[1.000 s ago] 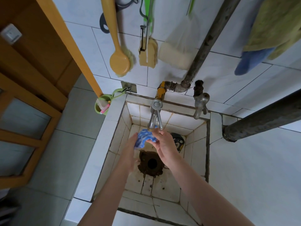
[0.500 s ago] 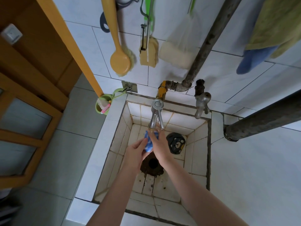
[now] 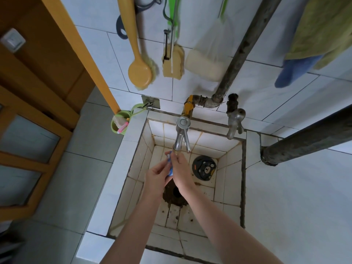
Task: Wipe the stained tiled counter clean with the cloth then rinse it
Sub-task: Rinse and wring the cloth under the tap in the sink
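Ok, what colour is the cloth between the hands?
Blue with white patches; the head view shows the cloth under the tap.

Faucet (image 3: pixel 180 136) overhangs the sink (image 3: pixel 114 187) centre; drain cover (image 3: pixel 204 168) lies right; bare sink floor at lower centre

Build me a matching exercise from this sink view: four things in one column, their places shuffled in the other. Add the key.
1. cloth
2. yellow brush
3. black bear-face disc
4. green cup

A. hangs from the hook by the sink's left corner
B. lies on the sink floor, beside the right hand
C. held between the left hand and the right hand, under the tap
D. hangs on the wall tiles above the sink

Pairs: 1-C, 2-D, 3-B, 4-A.
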The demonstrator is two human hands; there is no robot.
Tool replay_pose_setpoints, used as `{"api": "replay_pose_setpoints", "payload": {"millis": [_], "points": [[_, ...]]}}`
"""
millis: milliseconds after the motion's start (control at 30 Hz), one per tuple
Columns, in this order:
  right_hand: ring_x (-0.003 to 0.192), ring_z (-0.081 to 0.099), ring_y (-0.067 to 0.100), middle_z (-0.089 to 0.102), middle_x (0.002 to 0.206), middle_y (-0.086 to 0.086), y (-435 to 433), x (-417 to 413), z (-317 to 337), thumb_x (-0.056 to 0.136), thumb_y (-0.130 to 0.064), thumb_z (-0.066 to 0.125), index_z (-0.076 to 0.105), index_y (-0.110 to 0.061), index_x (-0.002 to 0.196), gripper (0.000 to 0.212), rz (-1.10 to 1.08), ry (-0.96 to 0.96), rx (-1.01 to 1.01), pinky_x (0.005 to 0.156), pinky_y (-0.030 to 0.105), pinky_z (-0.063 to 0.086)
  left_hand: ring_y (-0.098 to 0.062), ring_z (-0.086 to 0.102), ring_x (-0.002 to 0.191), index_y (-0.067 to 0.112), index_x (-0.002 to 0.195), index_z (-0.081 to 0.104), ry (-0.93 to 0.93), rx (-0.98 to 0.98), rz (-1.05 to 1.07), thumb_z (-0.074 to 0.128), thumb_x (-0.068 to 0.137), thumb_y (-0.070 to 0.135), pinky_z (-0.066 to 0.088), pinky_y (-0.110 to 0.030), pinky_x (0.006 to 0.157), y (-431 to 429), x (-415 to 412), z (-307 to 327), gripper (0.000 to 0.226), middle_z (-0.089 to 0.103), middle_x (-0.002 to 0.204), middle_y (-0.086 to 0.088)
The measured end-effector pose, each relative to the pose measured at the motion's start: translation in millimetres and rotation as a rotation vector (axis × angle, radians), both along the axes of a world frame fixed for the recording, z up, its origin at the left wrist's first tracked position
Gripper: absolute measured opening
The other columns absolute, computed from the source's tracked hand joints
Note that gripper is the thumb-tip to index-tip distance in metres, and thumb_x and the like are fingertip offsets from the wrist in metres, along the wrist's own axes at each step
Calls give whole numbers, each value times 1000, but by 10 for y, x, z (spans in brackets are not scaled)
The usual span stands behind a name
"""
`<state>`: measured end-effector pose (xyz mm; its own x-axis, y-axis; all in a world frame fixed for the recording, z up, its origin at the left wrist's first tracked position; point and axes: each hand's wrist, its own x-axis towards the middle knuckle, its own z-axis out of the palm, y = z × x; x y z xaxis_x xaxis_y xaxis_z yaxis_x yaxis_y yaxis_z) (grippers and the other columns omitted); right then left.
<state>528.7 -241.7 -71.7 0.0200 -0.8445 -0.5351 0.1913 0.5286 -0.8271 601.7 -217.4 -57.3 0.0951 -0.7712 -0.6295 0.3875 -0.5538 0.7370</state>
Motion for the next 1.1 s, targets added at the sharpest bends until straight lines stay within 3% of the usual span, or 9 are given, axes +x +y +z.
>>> {"api": "replay_pose_setpoints", "payload": {"millis": [100,167,367,500,633,767,900,1000,1100], "points": [[66,52,9,54,76,0,-135,-34,-19,101,-21,38,54,-9,89,23,-41,147,108,52,10,44,-18,67,89,2,117,58,-5,37,-25,51,89,1,55,-21,70,-10,61,-32,29,68,103,-11],[65,52,6,55,77,1,-155,-100,-31,101,-20,37,56,-5,93,25,-25,250,96,52,8,44,-21,66,92,3,117,58,-28,48,-40,52,89,2,55,-21,70,-24,76,-35,29,67,107,-14],[81,58,8,59,89,-1,67,-54,65,101,-24,35,56,-5,116,32,103,0,-41,69,12,49,-16,64,91,4,125,53,-47,1,-17,44,93,1,55,-17,69,-66,29,-1,33,66,99,-6],[73,54,12,54,77,-2,-67,-44,43,100,-21,37,56,-5,95,25,105,217,16,72,24,47,-17,66,94,5,122,56,-137,0,-104,48,92,2,54,-23,77,9,5,-26,31,68,102,-7],[68,51,9,52,74,0,-150,-145,68,100,-14,37,50,-16,75,28,-23,357,52,59,12,43,-21,66,94,2,121,57,-118,19,-132,51,91,2,54,-23,77,11,27,-42,31,67,106,-13],[81,58,31,59,94,27,-12,-168,66,100,-17,38,57,7,103,31,25,203,-88,67,15,46,-15,65,88,3,124,53,-81,23,23,46,93,2,53,-15,65,-45,45,-30,32,66,102,-8],[110,53,10,51,120,5,117,-71,85,101,-22,37,47,-10,132,35,134,-75,-58,86,14,46,-19,61,104,6,124,54,23,29,88,43,94,1,54,-18,70,-90,-27,-21,32,62,117,-11],[105,52,18,48,118,14,53,-56,32,101,-22,35,45,-5,129,34,83,-79,-13,84,18,45,-20,61,103,2,121,56,92,53,136,45,93,1,54,-18,66,-70,-58,3,30,61,118,-13],[86,56,24,56,87,6,-36,-55,-15,100,-19,37,54,-2,106,25,-50,29,26,74,25,47,-19,63,98,1,122,55,161,74,127,45,92,-2,54,-17,64,-47,-48,-2,32,61,117,-15]]}}
